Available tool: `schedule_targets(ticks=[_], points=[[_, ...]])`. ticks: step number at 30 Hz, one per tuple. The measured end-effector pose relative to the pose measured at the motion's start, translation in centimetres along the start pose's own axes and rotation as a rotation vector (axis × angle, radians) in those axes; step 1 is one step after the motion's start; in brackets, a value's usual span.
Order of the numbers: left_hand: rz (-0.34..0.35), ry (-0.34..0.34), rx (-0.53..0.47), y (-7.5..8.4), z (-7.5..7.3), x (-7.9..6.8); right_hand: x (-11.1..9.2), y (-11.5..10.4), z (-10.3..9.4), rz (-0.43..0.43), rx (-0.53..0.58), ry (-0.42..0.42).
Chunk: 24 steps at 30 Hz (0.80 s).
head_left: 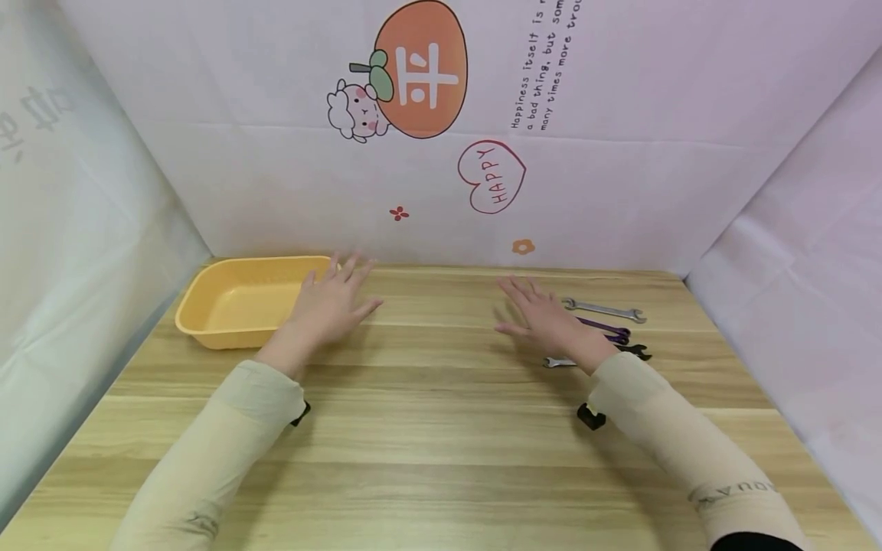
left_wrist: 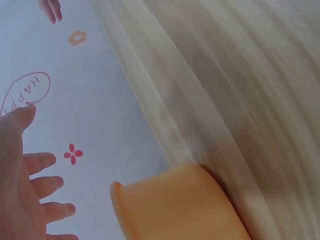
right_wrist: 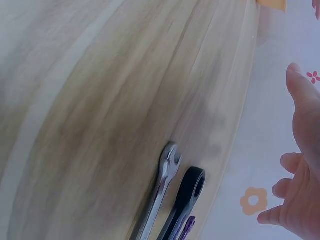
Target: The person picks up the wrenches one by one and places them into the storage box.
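Note:
My left hand (head_left: pixel 329 304), fingers spread and holding nothing, hovers by the right end of a yellow plastic basket (head_left: pixel 241 302). In the left wrist view the basket's outer wall (left_wrist: pixel 180 205) shows below the spread fingers. On the right, my right hand (head_left: pixel 540 314) is held out with its fingers apart, just left of several wrenches. A silver open-end wrench (head_left: pixel 606 310) lies farthest back. Nearer are purple wrenches (head_left: pixel 606 327), a black wrench (head_left: pixel 637 351) and a small silver wrench (head_left: pixel 558 362), partly hidden by the right hand and wrist.
A wood-grain table (head_left: pixel 441 459) runs beneath both arms. White printed cloth (head_left: pixel 276 176) stands along the back, with more cloth on the left and right sides. Black wrist straps (head_left: pixel 591 416) show under the sleeves.

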<state>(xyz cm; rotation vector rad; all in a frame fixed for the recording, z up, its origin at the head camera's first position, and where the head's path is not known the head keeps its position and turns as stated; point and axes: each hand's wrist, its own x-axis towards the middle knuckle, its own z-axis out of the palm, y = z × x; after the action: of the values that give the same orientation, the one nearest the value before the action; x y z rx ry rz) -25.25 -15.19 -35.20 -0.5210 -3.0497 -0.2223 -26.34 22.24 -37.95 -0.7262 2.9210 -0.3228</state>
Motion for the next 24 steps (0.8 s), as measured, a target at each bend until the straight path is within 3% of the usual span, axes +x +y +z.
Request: schedule_targets(ticks=[13, 24], points=[[0.019, 0.093, -0.034, -2.0, -0.1, -1.5, -1.4, 1.3, -0.3, -0.027, 0.020, 0.039], [0.033, 0.145, -0.007, -3.8, -0.3, -2.7, -3.0, 2.6, -0.2, 0.006, 0.026, 0.028]])
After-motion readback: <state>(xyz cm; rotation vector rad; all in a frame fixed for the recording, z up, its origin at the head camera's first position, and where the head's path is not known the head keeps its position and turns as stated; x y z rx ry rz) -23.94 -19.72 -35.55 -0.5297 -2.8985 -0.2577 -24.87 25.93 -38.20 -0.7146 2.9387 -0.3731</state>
